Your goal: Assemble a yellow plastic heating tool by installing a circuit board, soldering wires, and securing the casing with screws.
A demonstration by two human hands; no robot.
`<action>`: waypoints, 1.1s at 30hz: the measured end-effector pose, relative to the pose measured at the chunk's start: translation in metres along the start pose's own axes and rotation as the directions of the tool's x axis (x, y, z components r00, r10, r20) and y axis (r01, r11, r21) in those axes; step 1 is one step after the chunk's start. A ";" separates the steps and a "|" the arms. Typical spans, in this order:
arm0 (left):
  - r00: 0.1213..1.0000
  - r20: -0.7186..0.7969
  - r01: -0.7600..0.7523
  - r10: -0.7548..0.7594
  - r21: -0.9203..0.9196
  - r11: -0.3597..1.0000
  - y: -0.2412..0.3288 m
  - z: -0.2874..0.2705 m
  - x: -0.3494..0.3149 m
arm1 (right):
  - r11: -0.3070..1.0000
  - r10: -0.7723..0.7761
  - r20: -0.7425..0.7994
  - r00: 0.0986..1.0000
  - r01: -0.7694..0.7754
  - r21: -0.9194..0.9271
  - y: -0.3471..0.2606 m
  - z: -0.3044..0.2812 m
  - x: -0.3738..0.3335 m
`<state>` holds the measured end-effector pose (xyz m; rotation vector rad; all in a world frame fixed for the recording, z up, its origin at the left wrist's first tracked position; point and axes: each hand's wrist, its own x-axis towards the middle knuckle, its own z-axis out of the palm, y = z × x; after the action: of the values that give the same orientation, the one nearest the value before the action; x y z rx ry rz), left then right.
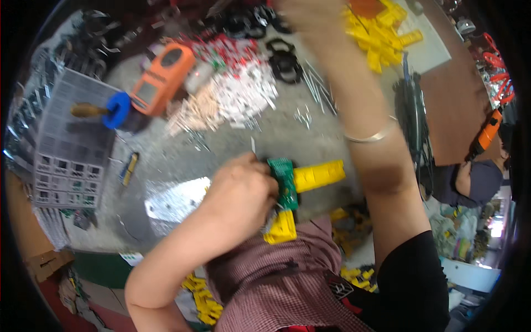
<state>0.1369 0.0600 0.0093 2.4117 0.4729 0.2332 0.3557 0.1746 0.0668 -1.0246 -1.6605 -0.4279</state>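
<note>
My left hand (243, 185) is closed at the near edge of the bench, its curled fingers at the left side of a green circuit board (284, 182). A yellow plastic piece (319, 175) sticks out to the right of the board, and another yellow plastic piece (281, 228) shows below it. The board's left edge is hidden by my fingers. My right hand (312, 16) is stretched far forward to the top of the view, left of a pile of yellow plastic pieces (381, 36). Motion smears it, so its fingers cannot be made out.
Heaps of white (246, 94), beige (196, 110) and red small parts lie mid-bench. An orange meter (163, 77), a blue spool (116, 110) and a printed sheet (77, 138) are at left. Black rings (285, 61) and metal rods (319, 86) lie ahead. Someone sits at right.
</note>
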 end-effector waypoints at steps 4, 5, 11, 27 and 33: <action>1.000 0.013 0.026 -0.025 -0.019 0.999 -0.005 -0.003 0.001 | 0.906 0.424 0.019 0.906 -0.424 -0.013 -0.027 -0.102 -0.069; 1.000 0.020 0.013 -0.013 -0.031 0.999 -0.004 -0.003 0.002 | 0.522 0.750 0.100 0.654 -0.677 0.519 -0.048 -0.113 -0.084; 0.998 0.029 0.063 -0.063 -0.019 0.998 -0.001 -0.001 0.002 | 0.246 0.890 0.266 0.369 -0.882 0.402 -0.080 -0.146 -0.146; 0.999 0.025 0.036 -0.036 0.005 0.999 0.000 0.000 0.001 | 0.164 0.841 0.409 0.354 -0.888 0.430 -0.070 -0.124 -0.164; 0.998 0.025 0.062 -0.061 -0.015 0.998 0.002 -0.001 0.003 | 0.176 0.845 0.403 0.353 -0.893 0.414 -0.069 -0.124 -0.166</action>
<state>0.1399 0.0601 0.0115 2.3775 0.5311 0.1800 0.3818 -0.0210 -0.0264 -1.3153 -0.8435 0.9127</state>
